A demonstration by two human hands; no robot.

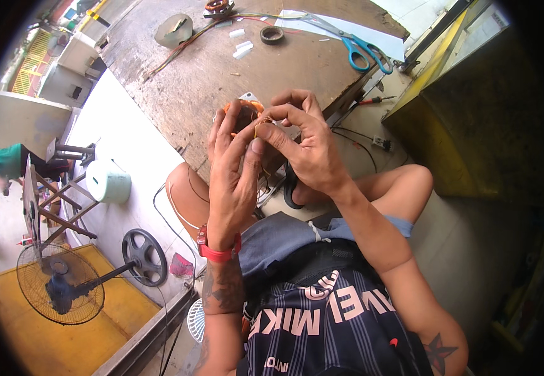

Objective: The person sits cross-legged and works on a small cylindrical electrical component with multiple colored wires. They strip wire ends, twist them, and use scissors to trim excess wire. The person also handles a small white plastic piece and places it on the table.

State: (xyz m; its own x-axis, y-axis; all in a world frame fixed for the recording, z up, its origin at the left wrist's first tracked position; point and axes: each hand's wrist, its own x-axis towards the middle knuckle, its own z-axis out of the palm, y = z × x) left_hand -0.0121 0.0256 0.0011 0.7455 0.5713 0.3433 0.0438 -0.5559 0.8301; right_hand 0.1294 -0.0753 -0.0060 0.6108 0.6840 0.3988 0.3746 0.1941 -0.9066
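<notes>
Both my hands meet in front of me, by the near edge of the wooden table. My left hand (229, 166) is closed round a ring-shaped motor stator (252, 105) with orange windings, its fingers lying over the ring and covering much of it. Thumb and forefinger of my right hand (314, 147) pinch thin copper wire (265, 120) at the stator's right side, close to my left thumb. The exact grip on the wire is partly hidden by the fingers. Some loose wire ends hang below the hands.
On the wooden table (159, 75) lie blue-handled scissors (356, 55), a tape roll (272, 35), white scraps (242, 49), long wires and another stator (219, 7). A standing fan (60, 285) and a pale bucket (107, 182) are at left. Another person in green (5, 166) bends over farther left.
</notes>
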